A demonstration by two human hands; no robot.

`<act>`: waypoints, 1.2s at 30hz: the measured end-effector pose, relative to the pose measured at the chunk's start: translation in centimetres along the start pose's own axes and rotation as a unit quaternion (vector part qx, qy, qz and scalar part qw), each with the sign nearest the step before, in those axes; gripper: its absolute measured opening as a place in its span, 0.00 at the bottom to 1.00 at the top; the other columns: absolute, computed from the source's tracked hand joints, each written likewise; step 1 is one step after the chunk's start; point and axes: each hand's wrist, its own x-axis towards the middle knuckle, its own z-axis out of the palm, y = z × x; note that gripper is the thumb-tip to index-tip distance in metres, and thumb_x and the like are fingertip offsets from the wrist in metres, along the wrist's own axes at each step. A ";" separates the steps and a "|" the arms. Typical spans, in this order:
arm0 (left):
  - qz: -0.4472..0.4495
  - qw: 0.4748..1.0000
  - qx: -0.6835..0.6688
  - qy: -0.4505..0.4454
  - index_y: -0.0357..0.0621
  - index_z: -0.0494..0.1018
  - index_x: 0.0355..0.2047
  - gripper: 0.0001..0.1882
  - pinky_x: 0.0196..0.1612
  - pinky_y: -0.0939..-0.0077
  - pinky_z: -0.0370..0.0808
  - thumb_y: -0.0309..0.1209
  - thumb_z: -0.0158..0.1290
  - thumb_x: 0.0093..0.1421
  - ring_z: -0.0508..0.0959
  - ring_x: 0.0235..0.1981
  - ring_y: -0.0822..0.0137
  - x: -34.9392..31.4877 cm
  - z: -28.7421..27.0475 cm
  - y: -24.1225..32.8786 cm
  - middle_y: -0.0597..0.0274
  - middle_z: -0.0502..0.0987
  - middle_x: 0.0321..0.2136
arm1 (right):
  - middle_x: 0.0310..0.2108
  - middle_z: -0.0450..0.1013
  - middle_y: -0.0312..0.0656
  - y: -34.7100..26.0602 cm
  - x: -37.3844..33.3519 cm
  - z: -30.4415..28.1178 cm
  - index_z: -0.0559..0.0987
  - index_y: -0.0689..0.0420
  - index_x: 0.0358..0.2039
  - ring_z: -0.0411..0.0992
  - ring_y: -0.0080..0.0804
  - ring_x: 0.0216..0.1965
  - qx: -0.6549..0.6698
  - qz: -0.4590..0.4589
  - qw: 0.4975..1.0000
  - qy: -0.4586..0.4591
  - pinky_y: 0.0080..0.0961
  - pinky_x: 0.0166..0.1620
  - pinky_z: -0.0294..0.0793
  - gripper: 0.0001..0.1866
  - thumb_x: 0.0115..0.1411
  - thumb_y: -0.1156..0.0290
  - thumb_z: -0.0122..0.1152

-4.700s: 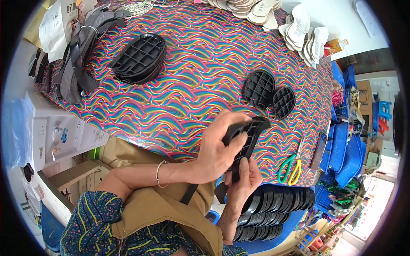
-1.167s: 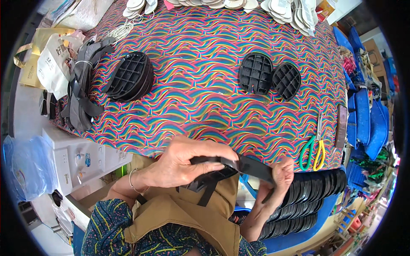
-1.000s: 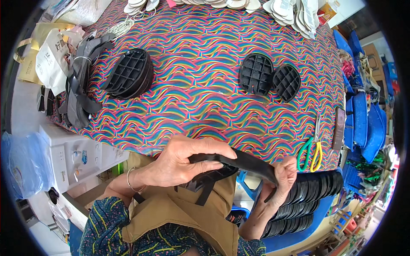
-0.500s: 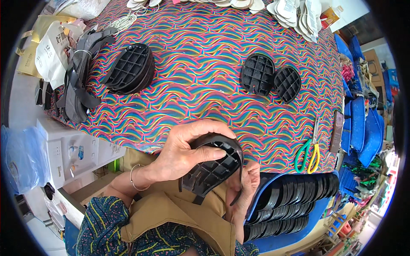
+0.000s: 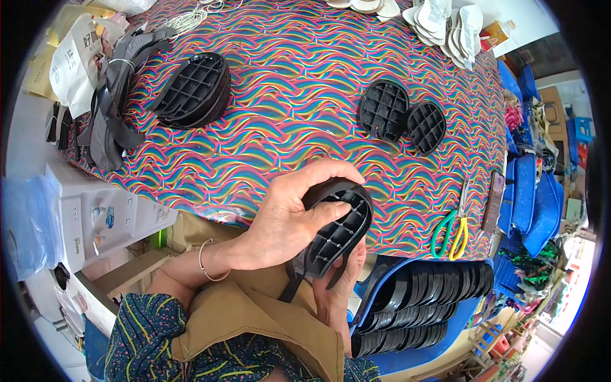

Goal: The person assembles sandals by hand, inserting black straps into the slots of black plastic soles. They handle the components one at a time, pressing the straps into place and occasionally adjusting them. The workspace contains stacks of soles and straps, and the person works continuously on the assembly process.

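Observation:
My left hand (image 5: 289, 213) grips a black shoe sole piece (image 5: 340, 232) above my lap, its thumb pressed on the ribbed grid and its fingers over the far rim. A dark band runs round the rim. My right hand (image 5: 344, 274) is below and behind the piece, partly hidden by it, with its fingers bent about a narrow black strip (image 5: 335, 275) at the lower edge. On the table, two more gridded sole pieces, one larger (image 5: 383, 109) and one smaller (image 5: 426, 129), lie side by side, and a stack of them (image 5: 193, 91) stands at the left.
A blue tray (image 5: 471, 318) with rows of black curved pieces (image 5: 423, 293) sits at my right. Scissors (image 5: 455, 229) with green and yellow handles lie by the table's right edge, beside a dark bar (image 5: 494, 202). Grey straps (image 5: 109, 121) are at the left, pale insole shapes (image 5: 455, 35) at the back.
Both hands and the sole piece show further right in the view, with the sole piece tilted more upright. My right hand has come in closer behind it. The view itself has shifted slightly.

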 end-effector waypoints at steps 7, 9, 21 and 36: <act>0.014 0.998 0.061 -0.014 0.36 0.73 0.49 0.17 0.45 0.77 0.76 0.17 0.52 0.59 0.79 0.41 0.71 0.5 0.1 0.8 0.59 0.78 0.41 | 0.39 0.76 0.36 -1.1 0.0 1.7 0.72 0.62 0.49 0.73 0.18 0.33 -0.116 -0.028 0.993 -0.001 0.15 0.38 0.72 0.14 0.68 0.69 0.57; 0.007 0.997 0.078 -0.019 0.36 0.73 0.50 0.17 0.45 0.77 0.76 0.18 0.52 0.60 0.80 0.41 0.71 0.7 0.1 1.3 0.59 0.78 0.41 | 0.43 0.76 0.39 -1.3 0.0 0.7 0.73 0.65 0.52 0.74 0.23 0.42 -0.139 -0.047 0.989 -0.022 0.22 0.46 0.74 0.16 0.67 0.70 0.56; 0.001 0.998 0.070 -0.004 0.36 0.73 0.50 0.16 0.46 0.78 0.76 0.21 0.53 0.60 0.78 0.43 0.72 1.4 0.0 1.0 0.59 0.78 0.42 | 0.23 0.69 0.32 -3.6 -0.4 -0.6 0.76 0.66 0.48 0.62 0.19 0.24 -0.599 -0.122 0.790 -0.047 0.22 0.27 0.63 0.12 0.67 0.77 0.51; 0.100 0.989 0.104 0.026 0.36 0.73 0.50 0.17 0.43 0.76 0.77 0.20 0.54 0.60 0.80 0.40 0.71 1.3 0.8 0.8 0.56 0.79 0.41 | 0.28 0.65 0.27 -3.2 -1.6 1.4 0.75 0.67 0.46 0.57 0.12 0.28 -0.585 -0.137 0.799 -0.024 0.11 0.29 0.55 0.09 0.68 0.80 0.49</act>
